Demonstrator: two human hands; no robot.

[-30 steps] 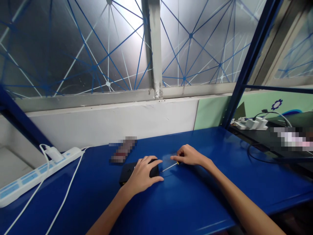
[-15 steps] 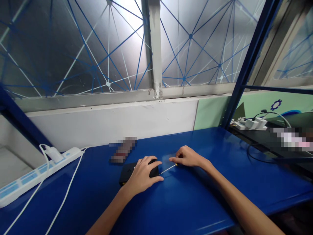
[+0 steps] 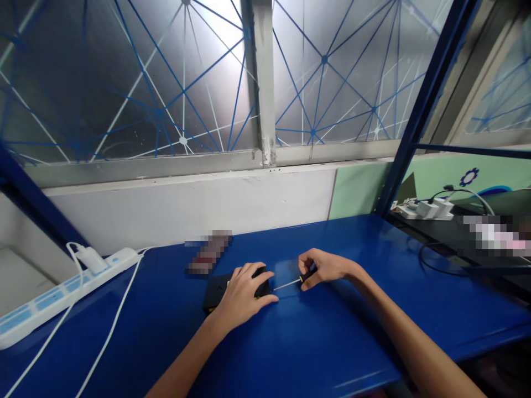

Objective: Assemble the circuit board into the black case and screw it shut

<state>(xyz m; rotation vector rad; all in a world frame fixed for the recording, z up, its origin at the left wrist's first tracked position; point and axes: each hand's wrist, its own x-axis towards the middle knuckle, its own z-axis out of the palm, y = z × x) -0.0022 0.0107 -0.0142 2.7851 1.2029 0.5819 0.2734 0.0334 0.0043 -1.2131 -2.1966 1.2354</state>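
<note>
A small black box (image 3: 215, 288) lies on the blue table (image 3: 315, 342). My left hand (image 3: 243, 296) rests on top of it, fingers curled over its right end and thumb along its near side. My right hand (image 3: 321, 266) is closed around the black and yellow handle of a small screwdriver (image 3: 290, 283). The thin metal shaft runs left from that hand, and its tip meets the right end of the box beside my left fingertips.
A white power strip (image 3: 62, 290) with a plugged-in charger and white cables lies at the left. A blurred dark object (image 3: 208, 253) sits behind the box near the wall. Blue frame posts stand at both sides. White chargers (image 3: 431, 209) and black cables lie on a dark surface at right.
My right hand has turned and closed more fully round the screwdriver handle, which now shows below the fingers. The left hand and box have stayed put.
</note>
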